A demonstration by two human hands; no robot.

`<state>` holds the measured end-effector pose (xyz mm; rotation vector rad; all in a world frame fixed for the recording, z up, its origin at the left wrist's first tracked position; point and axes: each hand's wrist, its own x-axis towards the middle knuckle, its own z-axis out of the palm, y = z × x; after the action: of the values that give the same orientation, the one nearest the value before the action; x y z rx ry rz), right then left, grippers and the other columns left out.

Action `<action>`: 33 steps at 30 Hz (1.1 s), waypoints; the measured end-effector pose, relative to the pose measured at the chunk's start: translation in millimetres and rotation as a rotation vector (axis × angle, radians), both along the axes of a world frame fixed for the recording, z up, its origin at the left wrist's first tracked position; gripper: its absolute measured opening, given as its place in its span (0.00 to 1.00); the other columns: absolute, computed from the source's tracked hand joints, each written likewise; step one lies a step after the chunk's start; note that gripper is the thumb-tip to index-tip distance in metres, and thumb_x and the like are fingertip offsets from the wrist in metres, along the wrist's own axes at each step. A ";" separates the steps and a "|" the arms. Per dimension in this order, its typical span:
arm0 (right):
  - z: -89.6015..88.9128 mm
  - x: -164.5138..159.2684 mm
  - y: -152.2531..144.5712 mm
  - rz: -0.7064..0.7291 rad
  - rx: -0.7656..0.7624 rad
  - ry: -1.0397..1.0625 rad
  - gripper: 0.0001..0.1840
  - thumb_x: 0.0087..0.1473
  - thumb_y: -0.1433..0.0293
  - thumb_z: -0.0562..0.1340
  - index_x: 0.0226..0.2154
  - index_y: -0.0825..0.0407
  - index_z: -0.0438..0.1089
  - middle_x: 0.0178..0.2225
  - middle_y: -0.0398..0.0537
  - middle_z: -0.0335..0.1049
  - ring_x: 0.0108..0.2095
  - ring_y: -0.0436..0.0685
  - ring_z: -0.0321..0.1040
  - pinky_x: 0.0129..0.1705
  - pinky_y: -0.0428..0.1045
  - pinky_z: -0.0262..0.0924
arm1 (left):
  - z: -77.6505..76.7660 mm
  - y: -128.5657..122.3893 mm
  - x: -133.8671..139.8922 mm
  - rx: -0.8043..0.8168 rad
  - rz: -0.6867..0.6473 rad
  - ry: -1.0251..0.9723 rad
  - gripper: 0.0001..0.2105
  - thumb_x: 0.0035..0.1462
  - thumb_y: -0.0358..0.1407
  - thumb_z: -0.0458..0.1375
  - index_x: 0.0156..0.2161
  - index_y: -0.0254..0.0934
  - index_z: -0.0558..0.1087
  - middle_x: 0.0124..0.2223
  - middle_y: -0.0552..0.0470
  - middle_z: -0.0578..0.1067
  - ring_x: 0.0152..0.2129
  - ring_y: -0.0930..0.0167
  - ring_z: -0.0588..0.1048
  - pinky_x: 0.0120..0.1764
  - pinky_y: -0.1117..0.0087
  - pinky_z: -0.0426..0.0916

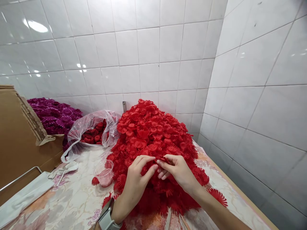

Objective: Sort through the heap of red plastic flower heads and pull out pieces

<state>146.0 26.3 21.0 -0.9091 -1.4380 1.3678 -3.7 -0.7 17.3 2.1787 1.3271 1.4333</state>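
Observation:
A large heap of red fabric flowers (pixel 153 127) with fringed petals rises in front of me. Near its lower front, both hands meet over one red flower piece (pixel 161 158), partly covered by fingers. My left hand (pixel 137 175), wearing a watch (pixel 107 217) at the wrist, has its thumb and fingertips closed at the left edge of the piece. From the right, my right hand (pixel 178 169) pinches the same piece between thumb and forefinger. To the left of the heap stands a clear plastic cup (pixel 105 174) with something pinkish inside.
A clear bag (pixel 79 127) holds darker red pieces, with purple flowers (pixel 57 116) piled behind it. At left are a cardboard box (pixel 24 134) and white packet (pixel 26 198). Thin sticks (pixel 168 218) lie at the front. Tiled walls (pixel 148 48) close off the back and right.

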 end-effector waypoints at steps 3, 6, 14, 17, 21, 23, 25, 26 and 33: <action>-0.3 -1.5 -2.4 -0.042 0.068 -0.075 0.20 0.39 0.55 0.65 0.17 0.54 0.61 0.12 0.38 0.61 0.13 0.47 0.61 0.16 0.43 0.56 | 1.3 -0.8 0.9 0.017 -0.031 -0.004 0.05 0.51 0.34 0.57 0.36 0.39 0.72 0.35 0.52 0.75 0.34 0.71 0.73 0.38 0.71 0.67; -0.2 -1.2 -2.9 -0.007 0.119 -0.132 0.20 0.43 0.55 0.63 0.18 0.54 0.60 0.13 0.36 0.60 0.13 0.46 0.58 0.15 0.42 0.53 | 3.7 -1.9 1.0 0.052 -0.044 0.002 0.04 0.51 0.33 0.58 0.33 0.39 0.73 0.33 0.53 0.75 0.31 0.72 0.73 0.35 0.73 0.67; 3.2 3.5 -5.0 0.179 0.197 -0.257 0.16 0.53 0.58 0.53 0.31 0.54 0.65 0.20 0.39 0.64 0.14 0.44 0.56 0.17 0.42 0.52 | 0.4 4.2 -8.8 0.147 0.004 0.022 0.03 0.52 0.31 0.56 0.32 0.38 0.72 0.31 0.53 0.75 0.29 0.72 0.73 0.33 0.73 0.67; 4.2 4.6 -3.7 0.112 0.226 -0.300 0.16 0.53 0.61 0.53 0.36 0.55 0.67 0.17 0.39 0.64 0.14 0.45 0.55 0.18 0.43 0.52 | 0.3 3.5 -5.6 0.114 0.076 0.032 0.04 0.53 0.31 0.54 0.30 0.38 0.70 0.30 0.53 0.73 0.28 0.72 0.72 0.33 0.72 0.66; 4.4 12.7 6.3 -0.128 0.225 -0.254 0.16 0.52 0.61 0.54 0.36 0.56 0.68 0.15 0.40 0.65 0.13 0.47 0.56 0.18 0.45 0.53 | 3.7 1.7 -1.2 0.074 0.121 0.007 0.05 0.54 0.31 0.51 0.30 0.37 0.68 0.30 0.53 0.72 0.29 0.71 0.71 0.34 0.71 0.66; 5.9 20.9 13.6 -0.308 0.217 -0.179 0.15 0.50 0.61 0.56 0.34 0.55 0.67 0.16 0.42 0.66 0.16 0.50 0.61 0.21 0.46 0.56 | 5.8 5.5 -7.5 0.076 0.207 -0.048 0.05 0.55 0.33 0.50 0.30 0.37 0.68 0.31 0.52 0.72 0.29 0.71 0.71 0.35 0.70 0.65; 8.3 28.6 20.3 -0.424 0.205 -0.067 0.12 0.48 0.61 0.58 0.30 0.54 0.66 0.20 0.44 0.68 0.22 0.53 0.67 0.26 0.48 0.61 | 7.5 13.4 -20.1 0.088 0.338 -0.112 0.06 0.55 0.35 0.50 0.31 0.37 0.68 0.32 0.51 0.72 0.29 0.70 0.71 0.35 0.69 0.65; 9.6 31.3 22.6 -0.440 0.196 -0.001 0.11 0.47 0.61 0.59 0.28 0.53 0.65 0.23 0.45 0.68 0.25 0.55 0.69 0.28 0.48 0.62 | 7.9 18.3 -27.4 0.096 0.392 -0.119 0.06 0.54 0.35 0.51 0.32 0.37 0.68 0.32 0.51 0.72 0.30 0.69 0.71 0.36 0.67 0.65; 12.8 24.8 19.1 -0.234 0.077 0.187 0.16 0.43 0.59 0.63 0.31 0.53 0.65 0.31 0.49 0.71 0.32 0.57 0.71 0.34 0.52 0.66 | 8.0 31.8 -45.8 0.105 0.376 0.113 0.11 0.51 0.25 0.50 0.35 0.38 0.73 0.37 0.49 0.74 0.37 0.66 0.69 0.43 0.62 0.63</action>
<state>170.9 45.4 33.8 -0.8473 -1.1946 1.1815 -49.5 31.1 25.3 2.1863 1.8186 1.5534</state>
